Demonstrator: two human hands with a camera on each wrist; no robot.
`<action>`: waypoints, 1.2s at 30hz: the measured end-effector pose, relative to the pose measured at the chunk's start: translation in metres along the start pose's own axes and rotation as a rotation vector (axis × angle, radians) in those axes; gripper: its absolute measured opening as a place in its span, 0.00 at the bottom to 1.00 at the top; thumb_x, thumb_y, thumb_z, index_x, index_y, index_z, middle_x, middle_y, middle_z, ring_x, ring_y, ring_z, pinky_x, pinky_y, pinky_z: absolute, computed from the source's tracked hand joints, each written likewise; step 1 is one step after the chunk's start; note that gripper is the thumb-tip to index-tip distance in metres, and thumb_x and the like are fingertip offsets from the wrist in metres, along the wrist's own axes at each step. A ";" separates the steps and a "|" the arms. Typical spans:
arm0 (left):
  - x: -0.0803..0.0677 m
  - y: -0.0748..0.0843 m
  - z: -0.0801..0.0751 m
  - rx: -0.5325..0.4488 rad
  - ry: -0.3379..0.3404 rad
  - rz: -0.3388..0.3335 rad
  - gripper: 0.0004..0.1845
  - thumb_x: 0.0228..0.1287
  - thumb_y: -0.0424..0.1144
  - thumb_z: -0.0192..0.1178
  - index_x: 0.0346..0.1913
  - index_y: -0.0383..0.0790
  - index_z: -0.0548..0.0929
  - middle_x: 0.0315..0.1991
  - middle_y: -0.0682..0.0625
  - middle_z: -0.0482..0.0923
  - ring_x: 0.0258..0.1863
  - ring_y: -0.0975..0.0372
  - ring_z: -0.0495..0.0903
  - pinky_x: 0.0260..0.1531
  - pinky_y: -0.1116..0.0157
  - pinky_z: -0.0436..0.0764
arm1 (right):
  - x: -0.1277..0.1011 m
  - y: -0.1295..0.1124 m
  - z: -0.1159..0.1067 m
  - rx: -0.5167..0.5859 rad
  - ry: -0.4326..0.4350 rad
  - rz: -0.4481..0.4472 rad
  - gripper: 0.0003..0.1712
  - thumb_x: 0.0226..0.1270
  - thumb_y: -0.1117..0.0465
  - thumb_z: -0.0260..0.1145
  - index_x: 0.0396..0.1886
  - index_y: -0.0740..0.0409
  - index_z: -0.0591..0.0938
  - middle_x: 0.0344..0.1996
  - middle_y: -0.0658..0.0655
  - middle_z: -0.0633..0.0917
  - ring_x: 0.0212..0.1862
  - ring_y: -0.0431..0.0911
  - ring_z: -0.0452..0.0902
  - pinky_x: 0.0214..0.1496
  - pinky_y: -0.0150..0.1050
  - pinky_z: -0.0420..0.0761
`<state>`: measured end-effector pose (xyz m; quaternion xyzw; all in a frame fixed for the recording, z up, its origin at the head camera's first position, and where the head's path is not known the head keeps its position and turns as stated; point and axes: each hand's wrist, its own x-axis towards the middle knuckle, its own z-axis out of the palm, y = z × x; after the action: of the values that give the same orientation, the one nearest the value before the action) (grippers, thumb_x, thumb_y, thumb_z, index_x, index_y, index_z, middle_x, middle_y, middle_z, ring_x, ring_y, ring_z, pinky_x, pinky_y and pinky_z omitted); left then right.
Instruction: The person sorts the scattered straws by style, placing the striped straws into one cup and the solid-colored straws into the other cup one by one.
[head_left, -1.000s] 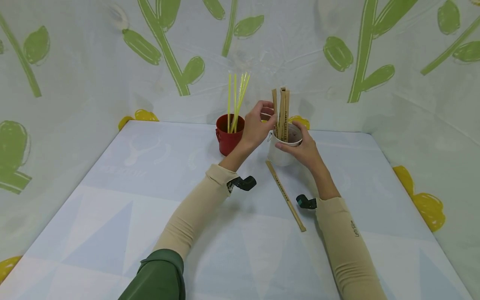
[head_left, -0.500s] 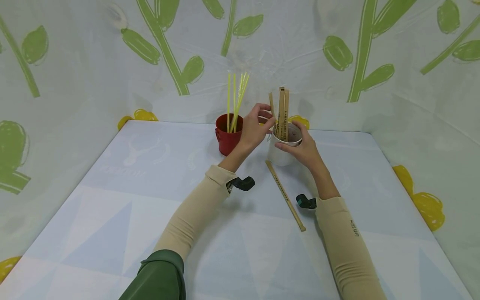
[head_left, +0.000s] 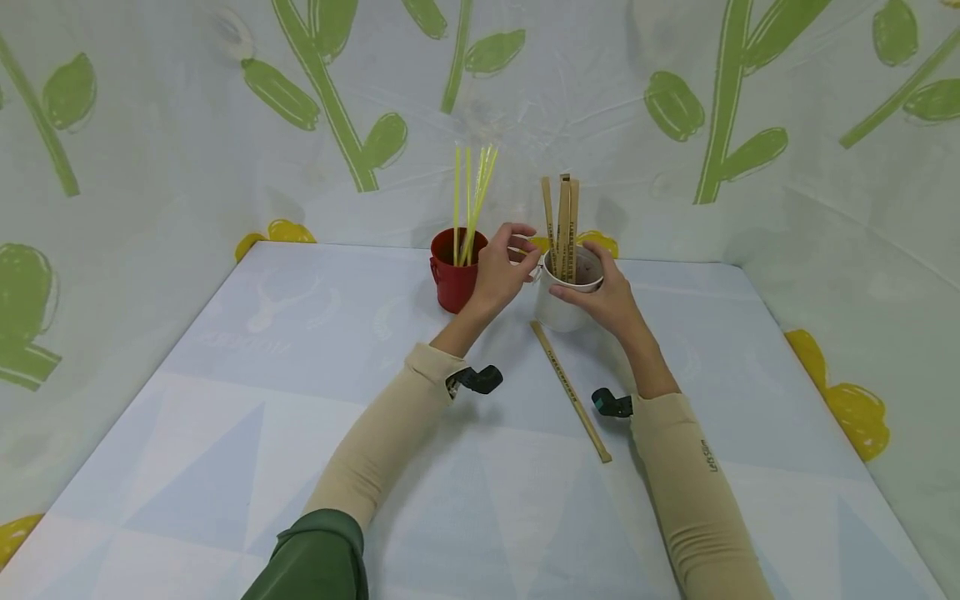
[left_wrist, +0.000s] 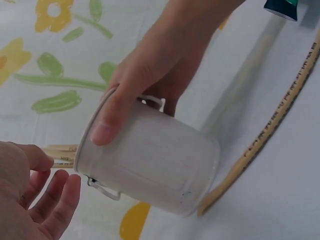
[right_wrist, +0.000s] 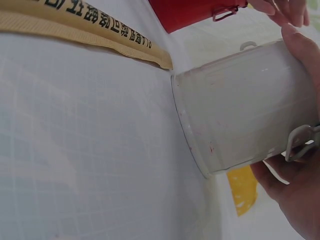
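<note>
My right hand (head_left: 606, 298) holds the white pail (head_left: 561, 310) by its rim, thumb on the near side and fingers round the far side. Several slim sticks in printed brown paper wrappers (head_left: 564, 229) stand in that pail, one leaning left of the others. My left hand (head_left: 504, 268) is just left of the pail, fingers loosely bent and nothing between them; in the left wrist view its fingertips (left_wrist: 70, 187) are close beside the rim. Another brown-wrapped stick (head_left: 572, 392) lies on the table in front of the pail.
Left of the white pail, partly behind my left hand, stands a red pail (head_left: 453, 287) with several thin yellow sticks (head_left: 470, 200) in it. A patterned sheet (head_left: 585, 100) rises behind the pale blue and white tabletop (head_left: 247, 358).
My left hand has let go of a brown-wrapped stick and moved down and left, away from the pail's opening. That stick now leans in the white pail. My right hand keeps its hold.
</note>
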<state>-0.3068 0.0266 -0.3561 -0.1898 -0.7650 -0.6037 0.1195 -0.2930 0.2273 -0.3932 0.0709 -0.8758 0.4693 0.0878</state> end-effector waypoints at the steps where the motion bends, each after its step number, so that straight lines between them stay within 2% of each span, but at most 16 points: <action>1: -0.002 -0.001 0.000 -0.002 -0.007 -0.007 0.16 0.67 0.32 0.59 0.56 0.36 0.75 0.42 0.41 0.81 0.36 0.55 0.85 0.29 0.67 0.86 | 0.000 0.000 0.000 -0.001 0.001 -0.001 0.58 0.49 0.38 0.76 0.76 0.42 0.56 0.71 0.57 0.66 0.72 0.54 0.61 0.70 0.62 0.67; 13: -0.026 -0.016 -0.003 0.049 -0.099 -0.104 0.20 0.65 0.38 0.63 0.57 0.40 0.73 0.43 0.43 0.82 0.36 0.55 0.86 0.29 0.68 0.86 | 0.001 -0.001 -0.002 -0.004 0.004 -0.019 0.58 0.49 0.39 0.77 0.76 0.44 0.56 0.71 0.59 0.67 0.71 0.55 0.63 0.69 0.61 0.68; 17: -0.032 -0.018 -0.005 0.113 -0.145 -0.145 0.23 0.65 0.41 0.64 0.60 0.39 0.73 0.44 0.44 0.83 0.38 0.56 0.86 0.31 0.67 0.86 | 0.001 -0.001 -0.002 -0.001 0.008 -0.023 0.58 0.50 0.40 0.77 0.76 0.44 0.56 0.71 0.58 0.66 0.71 0.55 0.63 0.69 0.61 0.68; 22: -0.042 -0.019 -0.007 0.249 -0.182 -0.208 0.23 0.64 0.45 0.65 0.58 0.42 0.73 0.44 0.47 0.83 0.39 0.58 0.83 0.38 0.67 0.85 | -0.001 -0.001 -0.001 0.011 -0.007 -0.008 0.58 0.49 0.40 0.77 0.75 0.43 0.56 0.71 0.58 0.66 0.71 0.55 0.62 0.69 0.61 0.68; 26: -0.046 -0.019 -0.003 0.333 -0.212 -0.217 0.23 0.63 0.48 0.65 0.56 0.43 0.73 0.41 0.48 0.83 0.37 0.59 0.81 0.36 0.67 0.81 | 0.000 -0.002 -0.002 -0.008 0.002 -0.019 0.58 0.49 0.40 0.77 0.75 0.45 0.56 0.71 0.59 0.66 0.70 0.55 0.63 0.68 0.61 0.69; 32: -0.052 -0.017 0.006 0.405 -0.304 -0.256 0.34 0.62 0.53 0.66 0.67 0.43 0.68 0.44 0.49 0.83 0.35 0.60 0.80 0.33 0.68 0.81 | 0.001 -0.004 -0.003 -0.008 0.004 -0.013 0.58 0.49 0.40 0.78 0.75 0.44 0.56 0.71 0.59 0.66 0.70 0.55 0.63 0.69 0.61 0.68; 36: -0.058 -0.013 0.009 0.458 -0.368 -0.283 0.40 0.61 0.55 0.66 0.70 0.39 0.65 0.41 0.50 0.81 0.35 0.60 0.78 0.37 0.65 0.78 | -0.001 -0.003 -0.002 0.004 -0.004 -0.008 0.57 0.49 0.41 0.78 0.75 0.43 0.56 0.70 0.59 0.66 0.70 0.55 0.63 0.68 0.61 0.68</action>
<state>-0.2596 0.0246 -0.3936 -0.1557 -0.9085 -0.3822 -0.0662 -0.2914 0.2273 -0.3897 0.0757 -0.8747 0.4707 0.0879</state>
